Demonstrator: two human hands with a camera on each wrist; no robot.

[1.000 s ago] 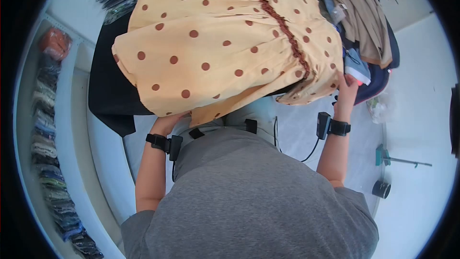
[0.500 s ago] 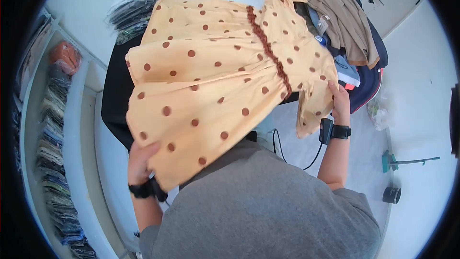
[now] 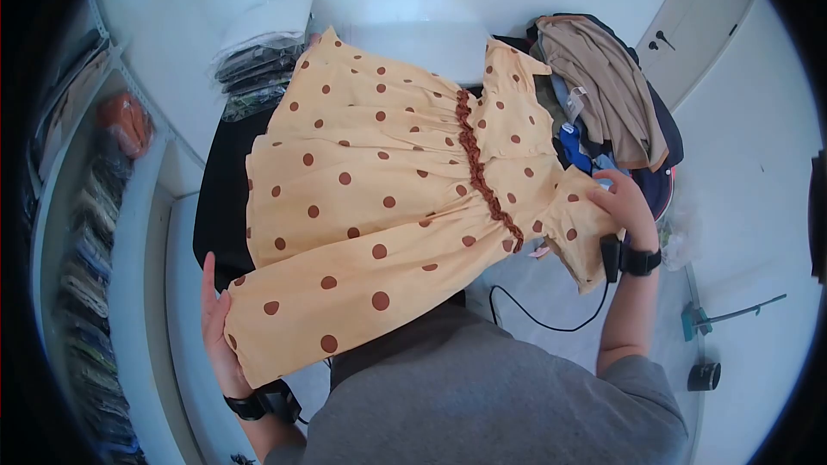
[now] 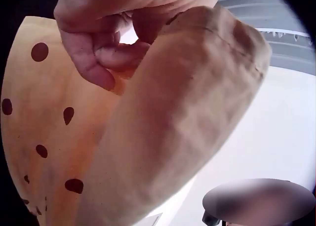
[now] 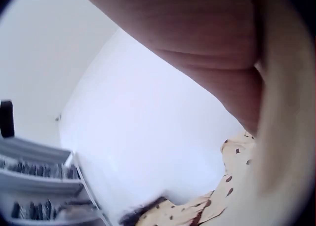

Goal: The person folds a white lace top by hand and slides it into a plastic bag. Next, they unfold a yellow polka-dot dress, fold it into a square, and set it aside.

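Observation:
A pale yellow dress (image 3: 345, 178) with brown dots and a ruffled brown waistband (image 3: 479, 174) spreads across the head view, skirt to the left and bodice to the right. At the near corner of the skirt hem, my left hand (image 3: 220, 340) grips the cloth; the left wrist view shows its fingers (image 4: 106, 58) curled in at the fabric, one fingertip partly behind a fold. My right hand (image 3: 627, 207) holds the near sleeve (image 3: 579, 222) by the shoulder. In the right wrist view, cloth hides that hand's fingertips.
Under the dress is a black-covered table (image 3: 226, 181). Bagged folded clothes (image 3: 258, 69) are stacked at its far left; a brown garment (image 3: 607, 86) tops a heap at the right. Shelves of packed clothes (image 3: 95, 267) line the left. A black cable (image 3: 551, 327) hangs near my right wrist.
The left hand has come out from under the hem and moved left and toward my body, drawing the skirt with it. The right hand has shifted slightly right. The head view has tilted upward.

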